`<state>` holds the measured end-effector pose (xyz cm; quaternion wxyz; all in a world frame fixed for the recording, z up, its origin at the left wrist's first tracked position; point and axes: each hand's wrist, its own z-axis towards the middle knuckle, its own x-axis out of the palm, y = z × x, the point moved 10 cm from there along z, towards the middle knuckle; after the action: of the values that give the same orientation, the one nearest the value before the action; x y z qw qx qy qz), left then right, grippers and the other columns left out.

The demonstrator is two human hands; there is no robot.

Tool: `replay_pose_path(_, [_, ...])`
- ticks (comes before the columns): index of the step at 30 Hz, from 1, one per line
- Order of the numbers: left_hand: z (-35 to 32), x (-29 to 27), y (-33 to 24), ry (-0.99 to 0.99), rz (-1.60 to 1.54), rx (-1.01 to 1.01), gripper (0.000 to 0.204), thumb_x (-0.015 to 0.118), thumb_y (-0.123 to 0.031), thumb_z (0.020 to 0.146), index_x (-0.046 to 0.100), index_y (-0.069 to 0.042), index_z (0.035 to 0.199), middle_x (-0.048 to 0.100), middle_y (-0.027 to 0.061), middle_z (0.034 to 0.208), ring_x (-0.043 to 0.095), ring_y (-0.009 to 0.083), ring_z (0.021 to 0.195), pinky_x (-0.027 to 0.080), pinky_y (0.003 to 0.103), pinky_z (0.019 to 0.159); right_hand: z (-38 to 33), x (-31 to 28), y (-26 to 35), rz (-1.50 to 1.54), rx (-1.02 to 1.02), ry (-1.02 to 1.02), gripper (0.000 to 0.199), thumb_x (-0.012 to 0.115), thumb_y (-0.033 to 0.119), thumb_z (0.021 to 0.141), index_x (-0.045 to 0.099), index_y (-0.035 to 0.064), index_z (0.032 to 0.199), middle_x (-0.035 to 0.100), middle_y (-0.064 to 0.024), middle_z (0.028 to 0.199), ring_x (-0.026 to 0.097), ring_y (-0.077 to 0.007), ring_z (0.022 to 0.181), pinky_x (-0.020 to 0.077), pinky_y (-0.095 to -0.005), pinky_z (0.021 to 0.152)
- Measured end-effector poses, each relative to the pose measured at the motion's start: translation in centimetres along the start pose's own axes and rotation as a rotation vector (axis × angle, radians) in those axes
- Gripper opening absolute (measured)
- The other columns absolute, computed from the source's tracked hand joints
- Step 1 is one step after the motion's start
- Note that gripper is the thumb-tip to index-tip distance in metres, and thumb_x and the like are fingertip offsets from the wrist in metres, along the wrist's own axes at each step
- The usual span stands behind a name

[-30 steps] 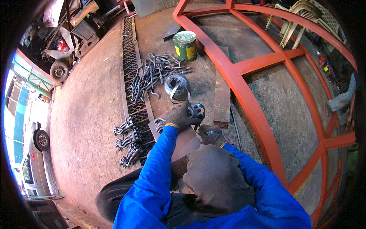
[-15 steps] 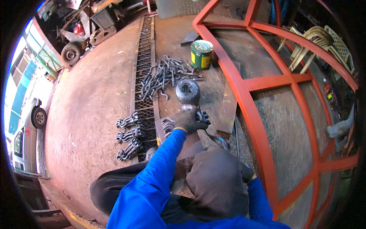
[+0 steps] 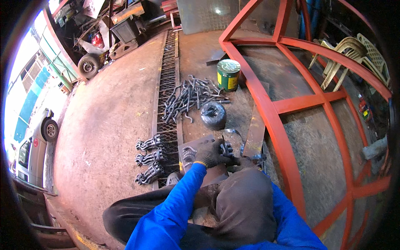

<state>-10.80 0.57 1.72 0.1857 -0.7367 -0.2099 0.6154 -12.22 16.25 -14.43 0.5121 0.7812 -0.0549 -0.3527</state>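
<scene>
My left hand (image 3: 209, 153), in a dark glove with a blue sleeve, grips a small bundle of black curled metal pieces (image 3: 226, 148). It holds the bundle over a flat steel plate (image 3: 188, 155) on the ground in front of my knees. My right hand (image 3: 249, 160) is almost wholly hidden behind my raised knee; only a bit of dark glove shows beside the bundle, and its grip cannot be made out. A loose pile of black bent metal pieces (image 3: 191, 97) lies further ahead.
Three finished bundles (image 3: 148, 158) lie on a long mesh grating (image 3: 166, 87) to my left. A black wrapped lump (image 3: 213, 115) and a green can (image 3: 228, 75) stand ahead. A large red steel frame (image 3: 266, 109) lies to the right, with plastic chairs (image 3: 346, 54) beyond.
My head has tilted, so the whole scene sits lower and further left. My left hand stays on the bundle. My right hand has slipped further behind my knee.
</scene>
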Motion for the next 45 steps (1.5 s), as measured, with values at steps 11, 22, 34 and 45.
replay_pose_path(11, [0.9, 1.4, 1.2, 0.033, -0.036, 0.056, 0.083, 0.082, -0.06, 0.06, 0.06, -0.011, 0.124, 0.069, 0.0165, 0.109, 0.065, 0.0387, 0.1, 0.049, 0.047, 0.089, 4.1, -2.4, 3.0, 0.026, 0.091, 0.272, 0.028, 0.062, 0.025, 0.092, 0.072, 0.0016, 0.102, 0.071, -0.0111, 0.079, 0.067, -0.0175, 0.073, 0.053, -0.0352, 0.07])
replay_pose_path(22, [0.5, 1.7, 0.3, 0.015, -0.056, 0.139, 0.067, 0.069, -0.067, 0.073, 0.066, -0.018, 0.119, 0.068, 0.015, 0.113, 0.059, 0.0376, 0.111, 0.045, 0.048, 0.094, 13.4, -12.1, 16.8, -0.908, -0.34, 0.115, 0.033, 0.068, 0.041, 0.082, 0.072, 0.009, 0.077, 0.069, -0.0144, 0.078, 0.068, -0.0324, 0.074, 0.0528, -0.0448, 0.07])
replay_pose_path(34, [1.1, 3.0, 0.4, 0.025, -0.254, 0.082, 0.069, 0.069, -0.065, 0.072, 0.067, -0.019, 0.123, 0.07, 0.0152, 0.115, 0.065, 0.035, 0.107, 0.049, 0.044, 0.094, 18.7, -9.9, 20.5, -1.835, -0.801, -0.135, 0.009, 0.064, 0.018, 0.073, 0.072, 0.016, 0.069, 0.064, -0.0061, 0.061, 0.067, -0.0259, 0.061, 0.0461, -0.0441, 0.049])
replay_pose_path(45, [-1.0, 1.9, 0.6, 0.039, -0.257, 0.003, 0.074, 0.075, -0.061, 0.068, 0.066, -0.011, 0.121, 0.071, 0.0134, 0.111, 0.066, 0.0334, 0.105, 0.05, 0.045, 0.093, 18.0, -11.1, 18.7, -1.716, -0.45, -0.149, 0.015, 0.063, 0.013, 0.077, 0.075, 0.0044, 0.081, 0.07, -0.0145, 0.078, 0.07, -0.0303, 0.072, 0.0508, -0.0454, 0.051])
